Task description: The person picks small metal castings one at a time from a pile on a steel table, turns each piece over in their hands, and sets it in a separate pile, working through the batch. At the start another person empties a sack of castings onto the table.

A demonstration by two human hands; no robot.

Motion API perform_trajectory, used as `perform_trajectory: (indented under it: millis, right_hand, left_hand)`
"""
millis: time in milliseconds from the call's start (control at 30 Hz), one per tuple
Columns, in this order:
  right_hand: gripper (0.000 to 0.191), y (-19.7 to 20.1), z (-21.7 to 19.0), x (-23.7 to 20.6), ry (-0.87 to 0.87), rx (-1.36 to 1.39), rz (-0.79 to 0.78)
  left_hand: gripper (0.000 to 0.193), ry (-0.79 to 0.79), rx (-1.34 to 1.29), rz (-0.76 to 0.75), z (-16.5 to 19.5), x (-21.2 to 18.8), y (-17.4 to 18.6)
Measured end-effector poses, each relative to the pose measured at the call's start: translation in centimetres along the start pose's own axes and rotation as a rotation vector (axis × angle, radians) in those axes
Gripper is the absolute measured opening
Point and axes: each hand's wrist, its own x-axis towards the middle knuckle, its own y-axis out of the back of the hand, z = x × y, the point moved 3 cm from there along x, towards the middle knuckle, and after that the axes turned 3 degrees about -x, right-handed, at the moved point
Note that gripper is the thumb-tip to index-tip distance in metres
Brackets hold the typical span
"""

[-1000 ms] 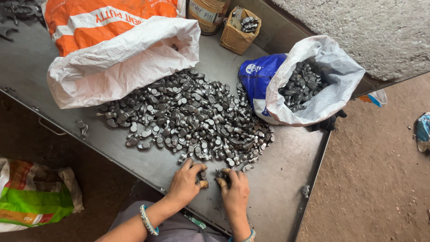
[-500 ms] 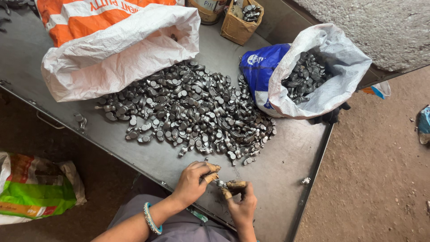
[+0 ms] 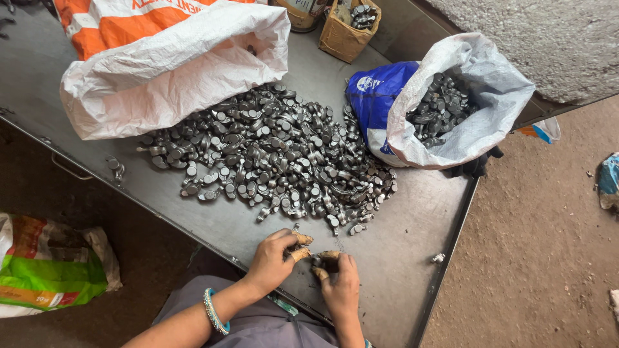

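A large heap of small dark metal parts (image 3: 271, 154) is spread over the grey metal table (image 3: 406, 219). Near the table's front edge my left hand (image 3: 269, 261) and my right hand (image 3: 340, 288) meet, fingertips wrapped in tan tape. Both pinch small dark metal parts (image 3: 311, 258) between them, close together just in front of the heap. A beaded bracelet (image 3: 215, 312) circles my left wrist.
A white and orange sack (image 3: 167, 58) lies open at the back left. A white and blue bag (image 3: 451, 103) holds more parts at the right. A small cardboard box (image 3: 348, 29) stands at the back. A green bag (image 3: 45, 270) lies on the dirt floor.
My hands have drawn back from the heap's edge toward the table's front and come together over a few picked parts. The view has shifted slightly.
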Motion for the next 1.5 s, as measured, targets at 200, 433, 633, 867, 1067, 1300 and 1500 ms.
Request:
perform_trajectory:
  millis: [200, 433, 633, 867, 1067, 1300, 1500]
  right_hand:
    - [0.038, -0.1, 1.4, -0.6, 0.027, 0.197, 0.046]
    - [0.037, -0.8, 3.6, -1.1, -0.101, 0.751, 0.107]
    - [0.037, -1.5, 4.8, -0.3, -0.284, 1.223, -0.032]
    - [0.032, -4.1, 6.7, -0.2, -0.589, 1.404, -0.078]
    - [0.028, -5.3, 8.7, -0.5, -0.534, 1.362, -0.077]
    - [0.03, -5.1, 8.9, -0.6, -0.516, 1.295, -0.01]
    - [0.023, -4.8, 9.1, -0.7, -0.503, 1.277, 0.004]
  left_hand:
    - [0.021, -0.093, -0.175, -0.053, -0.7, -0.2, -1.0]
    - [0.015, 0.47, -0.817, -0.165, -4.1, 0.1, -3.6]
    - [0.011, 0.723, -0.969, -0.194, -5.3, 0.1, -4.1]
    - [0.013, 0.722, -1.073, -0.26, -5.4, 0.0, -4.4]
    - [0.019, 0.736, -1.085, -0.279, -4.7, 0.0, -4.8]
    - [0.019, 0.73, -1.074, -0.275, -4.3, 0.5, -4.8]
    - [0.019, 0.741, -1.054, -0.265, -4.6, 0.5, -4.8]
